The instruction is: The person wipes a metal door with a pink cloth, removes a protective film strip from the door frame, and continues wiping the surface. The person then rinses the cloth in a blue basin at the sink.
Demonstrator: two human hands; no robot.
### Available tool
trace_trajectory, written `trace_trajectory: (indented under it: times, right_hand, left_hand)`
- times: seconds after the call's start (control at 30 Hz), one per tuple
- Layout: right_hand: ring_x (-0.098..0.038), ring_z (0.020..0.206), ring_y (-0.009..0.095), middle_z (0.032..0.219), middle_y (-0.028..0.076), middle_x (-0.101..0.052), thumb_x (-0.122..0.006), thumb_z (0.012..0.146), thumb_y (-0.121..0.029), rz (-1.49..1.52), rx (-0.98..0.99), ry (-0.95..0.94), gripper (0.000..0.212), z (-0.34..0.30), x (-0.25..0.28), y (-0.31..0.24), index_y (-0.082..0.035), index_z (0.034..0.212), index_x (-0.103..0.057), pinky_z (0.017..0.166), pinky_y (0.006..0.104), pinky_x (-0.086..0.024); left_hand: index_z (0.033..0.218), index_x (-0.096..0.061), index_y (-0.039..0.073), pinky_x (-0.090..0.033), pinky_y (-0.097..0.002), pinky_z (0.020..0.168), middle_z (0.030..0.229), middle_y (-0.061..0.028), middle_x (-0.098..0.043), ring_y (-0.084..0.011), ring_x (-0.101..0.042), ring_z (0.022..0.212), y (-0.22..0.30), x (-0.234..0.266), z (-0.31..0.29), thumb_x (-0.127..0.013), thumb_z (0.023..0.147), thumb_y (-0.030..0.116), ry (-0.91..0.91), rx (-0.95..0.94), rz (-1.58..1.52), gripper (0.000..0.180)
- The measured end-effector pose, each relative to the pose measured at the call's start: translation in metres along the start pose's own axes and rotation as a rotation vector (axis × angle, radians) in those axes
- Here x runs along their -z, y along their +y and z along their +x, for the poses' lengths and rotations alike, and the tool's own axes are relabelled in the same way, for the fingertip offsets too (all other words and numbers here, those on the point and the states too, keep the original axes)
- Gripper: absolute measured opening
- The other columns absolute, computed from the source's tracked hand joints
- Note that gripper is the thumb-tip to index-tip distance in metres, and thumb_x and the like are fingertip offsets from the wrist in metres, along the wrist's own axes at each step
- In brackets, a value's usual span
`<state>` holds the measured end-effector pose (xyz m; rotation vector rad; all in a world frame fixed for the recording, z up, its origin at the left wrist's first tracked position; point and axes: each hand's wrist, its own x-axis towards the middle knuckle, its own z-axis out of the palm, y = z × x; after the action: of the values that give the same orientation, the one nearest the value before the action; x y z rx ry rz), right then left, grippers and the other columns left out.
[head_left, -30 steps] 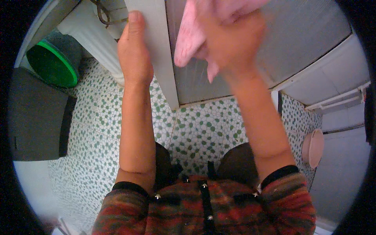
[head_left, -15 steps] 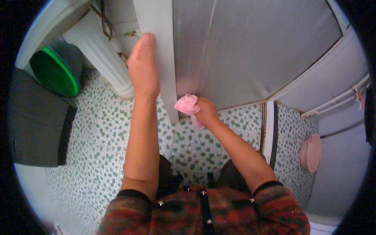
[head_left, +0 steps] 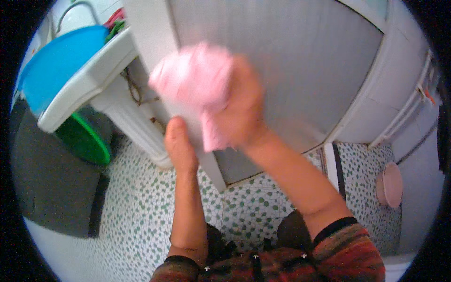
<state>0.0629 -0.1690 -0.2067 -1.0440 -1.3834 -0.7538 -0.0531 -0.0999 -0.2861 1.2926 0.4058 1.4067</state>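
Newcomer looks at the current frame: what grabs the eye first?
The pink cloth, bunched in the right hand in front of the pale door panel, just above picture centre. Next, the bright blue basin at upper left on the white sink, then the green-rimmed tub below it.

Badly blurred pink cloth (head_left: 192, 77)

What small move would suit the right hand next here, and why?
Probably pressing the pink cloth flat on the white frame and drawing it along: the right hand holds it bunched in front of that frame, and the left hand is at the edge, perhaps steadying it. Blur hides whether the cloth touches.
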Motion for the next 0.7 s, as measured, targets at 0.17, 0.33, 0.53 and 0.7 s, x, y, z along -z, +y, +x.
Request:
trace_trajectory:
  times: [0.17, 0.33, 0.53, 0.7]
  right_hand:
    - [-0.051, 0.091, 0.032, 0.101, 0.011, -0.053, -0.063, 0.068, -0.02, -0.053, -0.233, -0.209, 0.028, -0.124, 0.0, 0.006, -0.007, 0.092, -0.06, 0.076, 0.0413, -0.045]
    - [-0.054, 0.078, 0.031, 0.08, 0.009, -0.057, -0.066, 0.067, -0.012, 0.121, -0.695, -0.445, 0.02, -0.157, 0.052, 0.026, -0.007, 0.086, -0.06, 0.067, 0.0372, -0.045]
    - [-0.059, 0.081, 0.016, 0.086, 0.006, -0.064, -0.061, 0.063, 0.006, 0.054, -0.587, 0.285, 0.028, -0.033, 0.141, 0.059, -0.004, 0.089, -0.059, 0.073, 0.0302, -0.047]
    - [-0.062, 0.081, 0.021, 0.086, 0.011, -0.065, -0.068, 0.066, -0.003, -0.168, -0.368, 0.425, 0.028, 0.063, 0.189, 0.076, -0.001, 0.092, -0.059, 0.071, 0.0312, -0.048]
  left_hand:
    - [0.107, -0.054, -0.004, -0.04, -0.0262, 0.081, 0.098, -0.0053, -0.055, -0.0122, -0.049, 0.09, -0.004, 0.0, 0.011, -0.042, 0.094, 0.031, 0.08, 0.119, -0.077, 0.038]
    - [0.108, -0.052, -0.004, -0.039, -0.0257, 0.083, 0.1, -0.0061, -0.055, -0.0131, -0.049, 0.091, 0.001, -0.002, 0.004, -0.041, 0.095, 0.03, 0.096, 0.104, 0.045, 0.039]
    - [0.11, -0.051, -0.004, -0.039, -0.0269, 0.083, 0.102, -0.0068, -0.055, -0.0136, -0.05, 0.092, 0.002, -0.009, 0.003, -0.04, 0.095, 0.031, 0.16, 0.086, 0.006, 0.039]
    - [0.111, -0.051, -0.005, -0.039, -0.0284, 0.085, 0.105, -0.0083, -0.055, -0.0157, -0.051, 0.094, -0.001, -0.006, 0.005, -0.041, 0.094, 0.033, 0.18, 0.132, 0.081, 0.043]
